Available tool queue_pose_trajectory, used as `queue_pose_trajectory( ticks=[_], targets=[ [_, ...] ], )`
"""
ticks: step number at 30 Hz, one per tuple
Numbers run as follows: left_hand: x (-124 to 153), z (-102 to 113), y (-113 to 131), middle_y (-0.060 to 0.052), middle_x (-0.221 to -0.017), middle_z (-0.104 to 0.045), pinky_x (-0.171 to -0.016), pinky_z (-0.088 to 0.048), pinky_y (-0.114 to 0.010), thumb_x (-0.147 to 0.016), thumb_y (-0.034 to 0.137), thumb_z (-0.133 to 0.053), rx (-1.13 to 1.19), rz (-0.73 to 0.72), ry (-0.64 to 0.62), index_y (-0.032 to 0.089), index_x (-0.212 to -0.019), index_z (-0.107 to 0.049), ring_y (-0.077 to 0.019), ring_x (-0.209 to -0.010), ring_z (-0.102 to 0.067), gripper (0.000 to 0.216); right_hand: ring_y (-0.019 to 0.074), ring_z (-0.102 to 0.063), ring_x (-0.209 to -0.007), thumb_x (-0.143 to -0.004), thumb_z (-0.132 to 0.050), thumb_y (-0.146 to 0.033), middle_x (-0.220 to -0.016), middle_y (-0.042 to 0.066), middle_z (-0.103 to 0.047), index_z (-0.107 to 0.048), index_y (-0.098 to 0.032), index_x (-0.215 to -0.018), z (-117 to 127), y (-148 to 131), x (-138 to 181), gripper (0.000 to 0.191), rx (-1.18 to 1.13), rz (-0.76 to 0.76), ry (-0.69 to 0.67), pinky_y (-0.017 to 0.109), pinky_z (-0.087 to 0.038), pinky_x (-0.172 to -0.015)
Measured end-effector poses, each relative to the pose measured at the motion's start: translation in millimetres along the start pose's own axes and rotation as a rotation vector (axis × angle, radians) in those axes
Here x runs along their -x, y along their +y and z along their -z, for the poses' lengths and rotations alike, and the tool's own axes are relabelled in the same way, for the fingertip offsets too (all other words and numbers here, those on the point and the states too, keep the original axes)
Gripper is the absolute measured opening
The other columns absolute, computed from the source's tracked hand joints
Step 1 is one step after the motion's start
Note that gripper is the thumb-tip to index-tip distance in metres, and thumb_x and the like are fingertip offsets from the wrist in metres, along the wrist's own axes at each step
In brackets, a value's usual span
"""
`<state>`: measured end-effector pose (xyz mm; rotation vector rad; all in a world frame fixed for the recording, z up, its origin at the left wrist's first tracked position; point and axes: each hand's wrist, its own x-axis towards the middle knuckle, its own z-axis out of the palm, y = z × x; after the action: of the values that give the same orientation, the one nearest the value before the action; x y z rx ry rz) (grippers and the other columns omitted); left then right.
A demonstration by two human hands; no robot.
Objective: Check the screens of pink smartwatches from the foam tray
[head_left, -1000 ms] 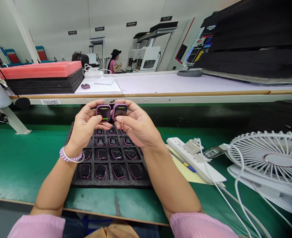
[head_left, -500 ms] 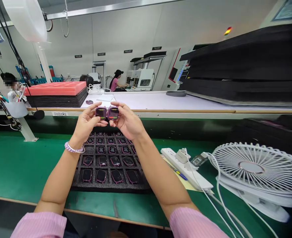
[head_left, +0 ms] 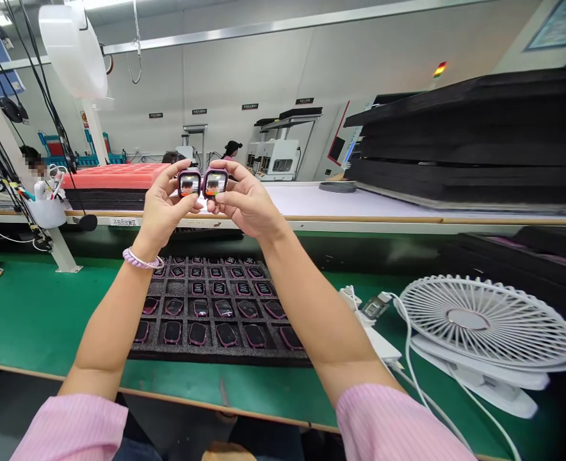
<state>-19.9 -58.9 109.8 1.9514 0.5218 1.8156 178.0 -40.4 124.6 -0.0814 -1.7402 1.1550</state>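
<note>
My left hand pinches a purple smartwatch body with its screen lit. My right hand grips a second purple smartwatch body, also lit, side by side with the first and raised in front of me. Below my arms a black foam tray lies on the green mat, its pockets holding several more purple watch bodies.
A white desk fan lies at the right with a white power strip and cables beside it. A raised white shelf carries pink foam and stacked black foam trays. People sit at the far left and in the background.
Both hands have lifted the two watches higher, away from the tray, and the screens now glow brighter. The camera has tilted up.
</note>
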Motion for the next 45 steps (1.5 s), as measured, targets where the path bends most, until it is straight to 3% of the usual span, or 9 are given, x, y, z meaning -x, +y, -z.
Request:
queue_pose_trajectory(
  ticks=[6,13,18,23,30,36,45],
  targets=[
    [-1.2,1.0,-4.7,-0.004,-0.12,-0.072,-0.074,-0.067,-0.024,-0.085,0.044,-0.09,-0.044,-0.092,-0.027,0.034,-0.139,-0.061,-0.0113,-0.074,-0.074,0.062,0.0166,-0.066,-0.081,-0.076,-0.084,-0.038,-0.105,0.002,-0.06,-0.05,-0.025,-0.133,-1.7,-4.4,3.1,0.067,0.037,-0.002,0.01,0.033,-0.061,-0.078],
    [3.9,2.4,-8.9,-0.004,-0.119,-0.07,-0.081,-0.067,-0.028,-0.089,0.051,-0.085,-0.064,-0.124,-0.08,0.035,-0.144,-0.055,-0.0141,-0.08,-0.076,0.065,0.0161,-0.064,-0.082,-0.073,-0.075,-0.029,-0.111,0.002,-0.059,-0.048,-0.026,-0.137,-0.9,-1.7,9.2,0.07,0.058,-0.016,0.006,0.036,-0.061,-0.085],
    [13.6,-1.0,1.8,-0.004,-0.114,-0.071,-0.079,-0.067,-0.029,-0.09,0.053,-0.083,-0.059,-0.039,-0.06,0.032,-0.142,-0.056,-0.0161,-0.081,-0.076,0.062,0.017,-0.065,-0.082,-0.076,-0.078,-0.037,-0.105,0.002,-0.058,-0.05,-0.025,-0.136,-4.1,0.4,12.9,0.067,0.04,-0.041,0.025,0.033,-0.061,-0.077],
    [21.8,-7.2,14.8,-0.002,-0.102,-0.072,-0.068,-0.066,-0.027,-0.085,0.048,-0.087,-0.065,0.073,0.034,0.028,-0.129,-0.063,-0.0128,-0.067,-0.071,0.054,0.0183,-0.066,-0.081,-0.082,-0.079,-0.049,-0.105,0.003,-0.057,-0.053,-0.027,-0.131,-12.1,-1.1,19.2,0.059,0.075,-0.116,0.073,0.031,-0.059,-0.069],
    [30.1,-9.3,15.9,-0.004,-0.106,-0.073,-0.067,-0.066,-0.025,-0.082,0.048,-0.088,-0.047,0.128,0.036,0.026,-0.129,-0.063,-0.0139,-0.069,-0.074,0.058,0.0153,-0.064,-0.073,-0.074,-0.08,-0.038,-0.1,0.001,-0.061,-0.054,-0.026,-0.125,-13.0,7.1,24.6,0.059,0.012,-0.092,0.042,0.031,-0.058,-0.069],
    [35.3,-9.3,16.7,-0.002,-0.099,-0.072,-0.064,-0.065,-0.024,-0.087,0.047,-0.083,-0.044,0.153,0.044,0.025,-0.126,-0.065,-0.0126,-0.062,-0.072,0.048,0.0119,-0.059,-0.061,-0.082,-0.084,-0.049,-0.09,-0.002,-0.061,-0.054,-0.025,-0.12,-14.8,14.9,25.1,0.054,-0.018,-0.07,0.046,0.027,-0.053,-0.06],
    [38.2,-5.5,12.0,-0.003,-0.102,-0.071,-0.067,-0.066,-0.028,-0.089,0.045,-0.079,-0.036,0.17,0.01,0.026,-0.131,-0.063,-0.0142,-0.065,-0.073,0.048,0.0137,-0.061,-0.069,-0.076,-0.081,-0.038,-0.094,-0.001,-0.06,-0.055,-0.027,-0.124,-15.6,15.7,31.2,0.055,-0.008,-0.103,0.044,0.029,-0.058,-0.068]
  ],
)
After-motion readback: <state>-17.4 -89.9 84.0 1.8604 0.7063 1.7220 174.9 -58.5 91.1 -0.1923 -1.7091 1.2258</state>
